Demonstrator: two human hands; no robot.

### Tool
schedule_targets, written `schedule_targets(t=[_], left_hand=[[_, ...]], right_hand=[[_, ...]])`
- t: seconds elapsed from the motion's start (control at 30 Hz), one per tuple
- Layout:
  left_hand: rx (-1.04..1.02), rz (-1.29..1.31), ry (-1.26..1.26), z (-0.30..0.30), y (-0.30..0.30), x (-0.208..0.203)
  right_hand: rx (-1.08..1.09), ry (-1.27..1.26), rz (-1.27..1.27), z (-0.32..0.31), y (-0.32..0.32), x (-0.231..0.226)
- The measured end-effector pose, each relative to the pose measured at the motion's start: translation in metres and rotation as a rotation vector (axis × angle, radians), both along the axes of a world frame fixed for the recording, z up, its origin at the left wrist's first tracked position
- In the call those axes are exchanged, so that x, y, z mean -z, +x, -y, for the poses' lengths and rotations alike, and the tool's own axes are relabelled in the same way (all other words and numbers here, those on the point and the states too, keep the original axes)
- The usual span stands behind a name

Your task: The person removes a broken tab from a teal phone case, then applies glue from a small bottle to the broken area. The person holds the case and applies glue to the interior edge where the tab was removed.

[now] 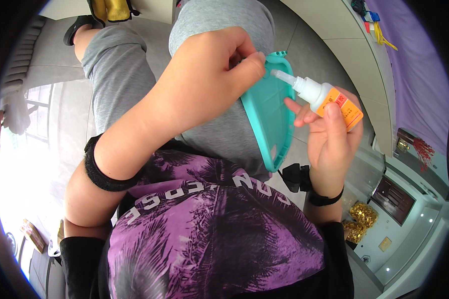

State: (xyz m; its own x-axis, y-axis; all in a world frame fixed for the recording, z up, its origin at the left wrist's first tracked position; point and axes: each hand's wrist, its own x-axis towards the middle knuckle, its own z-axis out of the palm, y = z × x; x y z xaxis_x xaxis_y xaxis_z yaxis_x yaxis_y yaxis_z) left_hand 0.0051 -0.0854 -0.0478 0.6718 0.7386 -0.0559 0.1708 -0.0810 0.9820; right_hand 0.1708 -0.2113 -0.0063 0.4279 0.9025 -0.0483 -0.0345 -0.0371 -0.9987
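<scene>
A teal plastic panel [276, 117] with a raised rim, shaped like a shallow tray or lid, leans upright along my thigh. At its far end, the thumb and fingers of my left hand [217, 72] are pinched closed on its edge; the hand covers that corner, and the fingertips are partly hidden. In my right hand [332, 132] is a small white glue bottle [312, 92] with an orange label, gripped between thumb and fingers. The bottle is tilted, its clear nozzle reaching over the panel's inner face near my left fingertips. I cannot make out whether the tip touches it.
My grey-trousered legs [117, 74] stretch away over a tiled floor [57, 67]. A pale cabinet or table edge [351, 60] runs along the right, with a yellow cord [381, 37] and small coloured items beyond. Yellow-and-black fabric [112, 10] hangs at the far left.
</scene>
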Motion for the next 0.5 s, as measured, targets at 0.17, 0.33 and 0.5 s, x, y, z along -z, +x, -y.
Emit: schedule_targets(t=[0.17, 0.33, 0.5], left_hand=[[-0.038, 0.064, -0.003, 0.002, 0.004, 0.003], [-0.007, 0.05, -0.01, 0.002, 0.002, 0.003], [0.064, -0.003, -0.06, -0.001, -0.002, 0.001]], right_hand=[[0.051, -0.024, 0.159, -0.004, -0.004, -0.005], [0.057, -0.082, 0.337, -0.01, -0.007, -0.007], [0.047, -0.094, 0.391, -0.014, -0.005, -0.007]])
